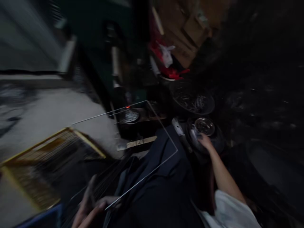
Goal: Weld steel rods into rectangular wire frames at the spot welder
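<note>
My left hand [91, 209], at the lower left, is closed on one end of a thin bent metal wire [140, 182]. The wire runs up over my dark-clothed lap, turns at sharp corners and goes back to the left. A small red glow shows along its far stretch, near a round dish of small shiny pieces [132, 116]. To the right, my right hand [204, 140] reaches to the near side of a round shiny bowl [207, 126]. Its fingers are dark and blurred, and a pale object [194, 133] lies right by them; whether they grip it is unclear.
A yellow crate [21, 183] with long dark rods stands at the left, by a blue container edge [42, 218]. Beyond the bowl is a wide basin [196, 101] of metal pieces. Cardboard boxes [180, 38] and a red bag [174, 73] lie at the back, beside dark green machinery [95, 28].
</note>
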`<state>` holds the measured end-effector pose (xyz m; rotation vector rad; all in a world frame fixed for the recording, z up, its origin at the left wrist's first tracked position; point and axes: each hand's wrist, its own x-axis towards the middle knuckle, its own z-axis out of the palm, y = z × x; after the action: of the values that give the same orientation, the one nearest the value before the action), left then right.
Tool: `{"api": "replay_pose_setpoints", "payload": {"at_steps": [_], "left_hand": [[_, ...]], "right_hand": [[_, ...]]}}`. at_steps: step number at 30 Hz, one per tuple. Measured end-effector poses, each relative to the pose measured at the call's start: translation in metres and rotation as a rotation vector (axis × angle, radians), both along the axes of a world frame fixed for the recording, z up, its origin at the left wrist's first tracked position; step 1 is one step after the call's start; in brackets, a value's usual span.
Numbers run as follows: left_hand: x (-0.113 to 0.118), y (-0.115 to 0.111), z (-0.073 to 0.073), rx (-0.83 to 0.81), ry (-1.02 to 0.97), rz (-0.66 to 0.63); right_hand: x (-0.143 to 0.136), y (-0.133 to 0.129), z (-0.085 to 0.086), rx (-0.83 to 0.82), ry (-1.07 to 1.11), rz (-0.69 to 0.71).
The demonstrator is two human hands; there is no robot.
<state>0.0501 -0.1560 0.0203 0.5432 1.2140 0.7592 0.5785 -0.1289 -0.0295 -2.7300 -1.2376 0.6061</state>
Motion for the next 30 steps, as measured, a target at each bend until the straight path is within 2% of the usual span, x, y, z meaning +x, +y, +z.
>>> {"api": "replay_pose_setpoints", "payload": {"at_steps": [1,3,6,8,9,11,12,14,16,18,20,24,30], "left_hand": [[-0.001,-0.002,0.002,0.040,-0.010,0.038],[-0.002,-0.004,0.003,0.101,-0.060,0.072],[-0.003,-0.006,0.002,0.121,-0.138,0.083],[-0.004,-0.007,0.000,0.128,-0.159,0.084],[-0.004,-0.007,0.000,0.138,-0.163,0.081],[-0.004,-0.005,-0.003,0.163,-0.166,0.068],[-0.003,-0.003,-0.004,0.172,-0.170,0.060],[-0.002,0.003,-0.009,0.181,-0.189,0.041],[-0.001,0.009,-0.013,0.185,-0.213,0.014],[0.000,0.015,-0.015,0.197,-0.240,0.010],[0.001,0.021,-0.016,0.202,-0.261,0.024],[0.003,0.029,-0.018,0.206,-0.299,0.015],[0.004,0.038,-0.028,0.211,-0.348,-0.003]], "right_hand": [[-0.006,-0.005,0.014,0.071,0.042,0.038],[-0.022,-0.015,0.045,0.374,0.336,0.034],[-0.072,-0.027,0.091,0.484,0.691,0.117],[-0.121,-0.021,0.112,0.513,0.824,0.332],[-0.147,-0.013,0.116,0.453,0.879,0.531],[-0.191,0.009,0.111,0.321,0.924,0.860],[-0.209,0.019,0.103,0.259,0.902,0.972],[-0.234,0.035,0.083,0.201,0.784,1.145],[-0.245,0.042,0.066,0.193,0.633,1.244],[-0.248,0.042,0.056,0.203,0.518,1.284],[-0.246,0.039,0.053,0.226,0.466,1.291],[-0.239,0.038,0.056,0.272,0.489,1.261],[-0.230,0.049,0.053,0.289,0.554,1.232]]}}
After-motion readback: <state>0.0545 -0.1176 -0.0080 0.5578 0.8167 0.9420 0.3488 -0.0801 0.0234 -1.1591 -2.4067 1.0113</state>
